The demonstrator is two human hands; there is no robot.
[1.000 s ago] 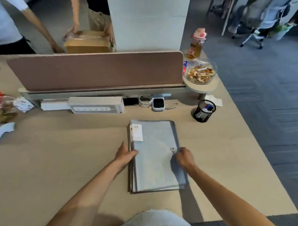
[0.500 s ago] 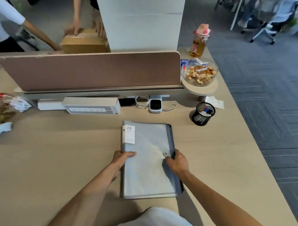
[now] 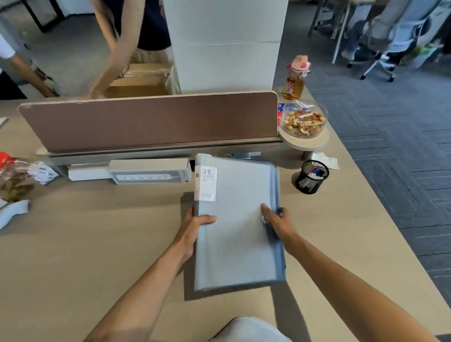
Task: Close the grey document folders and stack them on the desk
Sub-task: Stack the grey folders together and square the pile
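A stack of closed grey document folders (image 3: pixel 237 237) is held just above the desk (image 3: pixel 93 254), its far end tilted up over the power strip's right end. The top folder carries a white label marked "20" near its far left corner. My left hand (image 3: pixel 193 231) grips the stack's left edge, thumb on top. My right hand (image 3: pixel 279 221) grips the right edge beside a small metal clasp. A shadow lies on the desk under the stack.
A white power strip (image 3: pixel 149 174) and a brown partition (image 3: pixel 150 121) run along the back. A black mesh pen cup (image 3: pixel 311 176) stands right of the folders, a bowl of nuts (image 3: pixel 303 121) and a bottle (image 3: pixel 295 78) behind it. Snack bags (image 3: pixel 10 177) lie far left. People stand beyond the partition.
Both hands have closed on the stack's side edges and lifted it off the desk, carrying it up and toward the partition. It lay flat before.
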